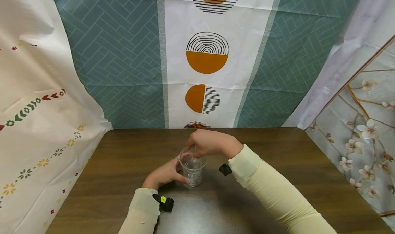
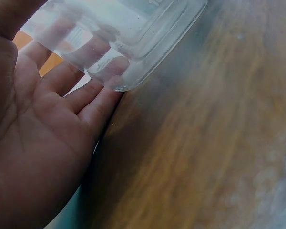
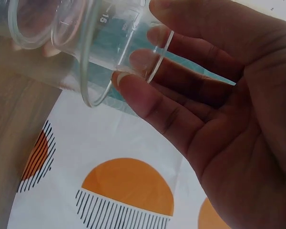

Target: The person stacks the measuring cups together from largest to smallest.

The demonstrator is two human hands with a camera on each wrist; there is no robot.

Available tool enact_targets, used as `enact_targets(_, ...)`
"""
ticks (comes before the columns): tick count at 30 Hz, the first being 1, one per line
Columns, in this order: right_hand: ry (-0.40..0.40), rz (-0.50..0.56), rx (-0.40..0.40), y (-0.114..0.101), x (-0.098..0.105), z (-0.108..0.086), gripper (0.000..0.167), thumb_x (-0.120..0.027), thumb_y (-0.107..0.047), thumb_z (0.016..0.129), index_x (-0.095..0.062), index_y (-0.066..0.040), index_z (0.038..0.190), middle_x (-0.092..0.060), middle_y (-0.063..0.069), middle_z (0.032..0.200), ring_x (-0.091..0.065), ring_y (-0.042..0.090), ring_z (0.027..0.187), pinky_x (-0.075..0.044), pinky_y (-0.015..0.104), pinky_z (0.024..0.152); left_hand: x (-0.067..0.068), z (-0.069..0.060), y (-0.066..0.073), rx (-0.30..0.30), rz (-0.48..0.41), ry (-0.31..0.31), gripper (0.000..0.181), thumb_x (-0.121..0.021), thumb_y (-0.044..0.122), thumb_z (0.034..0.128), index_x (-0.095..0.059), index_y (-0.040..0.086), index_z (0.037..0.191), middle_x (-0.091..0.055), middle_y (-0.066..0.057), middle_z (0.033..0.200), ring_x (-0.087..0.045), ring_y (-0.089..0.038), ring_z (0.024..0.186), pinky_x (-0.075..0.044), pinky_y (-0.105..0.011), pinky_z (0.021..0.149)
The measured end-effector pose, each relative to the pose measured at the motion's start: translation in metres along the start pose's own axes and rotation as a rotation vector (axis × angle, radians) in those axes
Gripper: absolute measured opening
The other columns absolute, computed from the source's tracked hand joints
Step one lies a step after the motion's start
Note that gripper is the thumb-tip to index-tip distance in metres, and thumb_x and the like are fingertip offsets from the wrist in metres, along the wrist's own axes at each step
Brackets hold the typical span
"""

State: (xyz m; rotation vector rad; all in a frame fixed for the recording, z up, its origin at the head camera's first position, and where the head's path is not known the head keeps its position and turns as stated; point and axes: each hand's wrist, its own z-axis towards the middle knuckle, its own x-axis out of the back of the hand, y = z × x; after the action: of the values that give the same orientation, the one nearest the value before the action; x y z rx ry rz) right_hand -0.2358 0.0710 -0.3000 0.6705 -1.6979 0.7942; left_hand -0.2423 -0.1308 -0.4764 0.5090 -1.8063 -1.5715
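Observation:
A large clear beaker (image 1: 195, 178) stands upright on the table. My left hand (image 1: 165, 174) grips its left side, thumb at the front and fingers round the back. In the left wrist view, those fingers show through the clear wall of the large beaker (image 2: 148, 33). Above the mouth, my right hand (image 1: 211, 142) pinches a smaller clear beaker (image 3: 118, 45) near its rim. The smaller beaker's lower part is inside the large beaker's rim (image 3: 86, 86). Farther in, another glassy ring (image 3: 31, 45) shows; what it belongs to I cannot tell.
The brown wooden table (image 1: 129, 148) reaches back to a hanging cloth (image 1: 123, 72) with teal and white bands. A cream patterned cloth (image 1: 46, 124) hangs at the left. To the right is a flowered cloth (image 1: 355, 134).

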Motion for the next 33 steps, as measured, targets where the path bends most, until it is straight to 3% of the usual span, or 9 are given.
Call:
enact_targets(10, -0.008, -0.011, -0.007, -0.001, -0.004, 0.003, 0.025, -0.07, -0.019, 0.087, -0.073, -0.013, 0.111, -0.071, -0.002, 0.107, -0.063, 0.012, 0.094, -0.052, 0.026, 0.082, 0.0, 0.0, 0.0, -0.009, 0.017, 0.005, 0.092, -0.084, 0.015, 0.0746, -0.029, 0.025, 0.147, -0.03, -0.005, 0.154, -0.031, -0.027, 0.141, -0.026, -0.054, 0.115)
enact_targets(26, -0.026, 0.013, -0.024, 0.0, -0.01, 0.005, 0.026, -0.071, -0.019, 0.086, -0.072, -0.012, 0.11, -0.07, 0.0, 0.11, -0.063, 0.017, 0.099, -0.052, 0.027, 0.084, -0.001, -0.001, 0.005, -0.038, 0.029, -0.008, 0.1, -0.084, 0.015, 0.0739, -0.022, 0.021, 0.152, -0.034, -0.002, 0.153, -0.035, -0.026, 0.14, -0.029, -0.051, 0.114)
enact_targets(33, -0.023, 0.011, -0.031, 0.0, -0.014, 0.006, 0.027, -0.072, -0.019, 0.085, -0.072, -0.012, 0.111, -0.07, -0.003, 0.109, -0.063, 0.013, 0.097, -0.052, 0.025, 0.083, -0.001, -0.002, 0.004, -0.007, 0.019, -0.003, 0.108, -0.085, 0.016, 0.0725, -0.016, 0.031, 0.153, -0.03, 0.003, 0.156, -0.032, -0.024, 0.143, -0.029, -0.05, 0.115)
